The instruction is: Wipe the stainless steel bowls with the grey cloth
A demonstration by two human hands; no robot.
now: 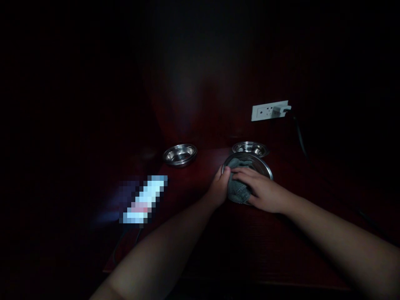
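Darkness surrounds me, with a dim glow on the wall (200, 104) ahead; below it lies a dark red tabletop (192, 183). A steel bowl (261, 162) is in front of me, right of the tabletop's middle, its mouth tilted towards me; I cannot tell whether it touches the wood. My left hand (221, 185) grips its left side, thumb at the rim, other fingers mostly hidden. My right hand (265, 191) has its fingers slightly spread over the grey cloth (239, 189) inside; whether they pinch it, I cannot tell. A lit, blurred screen (145, 200) glows on the left. Stacked dishes (179, 155) stand beyond it, and another dish (250, 146) just behind my bowl. The wall's white socket (261, 112) holds a plug (281, 109).
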